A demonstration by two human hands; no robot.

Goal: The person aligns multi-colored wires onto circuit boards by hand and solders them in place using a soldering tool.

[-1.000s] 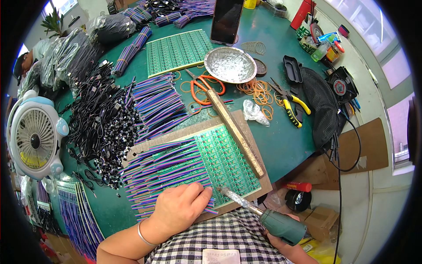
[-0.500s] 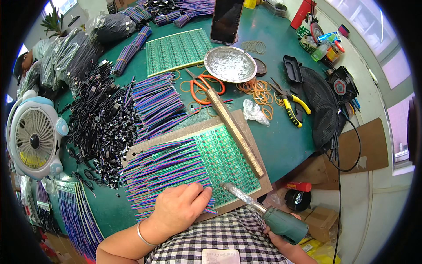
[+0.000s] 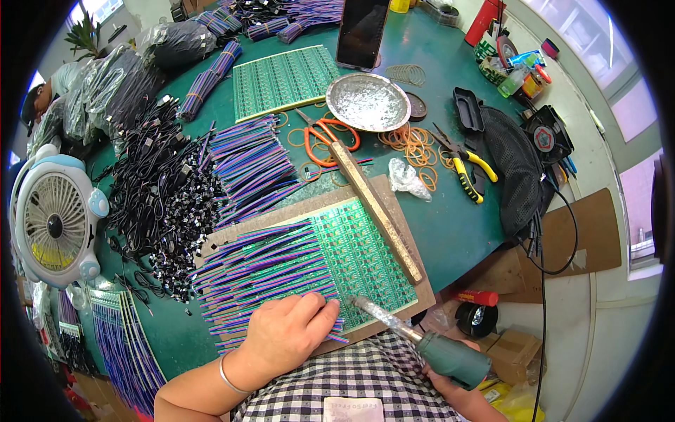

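Observation:
A green circuit board panel (image 3: pixel 362 257) lies on a brown board (image 3: pixel 411 246) in front of me, with rows of purple-blue multi-strand wires (image 3: pixel 267 264) across its left part. My left hand (image 3: pixel 292 330) is closed over the near wires, fingers curled and thumb side toward the bare green rows. Wire ends stick out beside its fingers; the exact grip is hidden underneath. My right hand (image 3: pixel 446 380) grips the green handle of a soldering iron (image 3: pixel 450 359). The iron's silvery tip points left, close to the panel's near edge by my left fingers.
A gold-coloured bar (image 3: pixel 376 211) lies across the panel's right side. Beyond are a metal dish (image 3: pixel 368 103), orange-handled cutters (image 3: pixel 330 141), yellow-handled pliers (image 3: pixel 465 165) and rubber bands (image 3: pixel 415 148). Left are heaped black cables (image 3: pixel 148 190) and a fan (image 3: pixel 56 218).
The soldering iron and my right hand have shifted very slightly left, with the tip a little lower. My left hand stays where it was.

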